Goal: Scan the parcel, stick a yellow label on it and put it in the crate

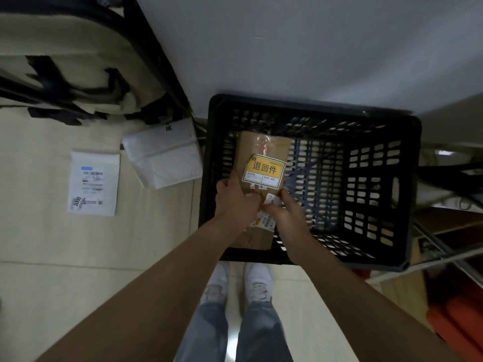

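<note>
A brown cardboard parcel [257, 152] with clear tape carries a yellow label [265, 170] printed in black characters. I hold it over the left part of a black slatted plastic crate [371, 178]. My left hand [236, 202] grips its near left edge. My right hand [283, 212] grips its near right corner, over a white barcode sticker. A second brown parcel [258, 235] with a barcode label lies in the crate beneath my hands, partly hidden.
On the pale floor to the left lie a white mailer [94, 182] with a printed shipping label and a larger white padded envelope [163, 155]. A black-framed chair [78, 61] stands at upper left. Metal shelving and orange items [460, 317] sit at the right. My white shoes [257, 283] stand just before the crate.
</note>
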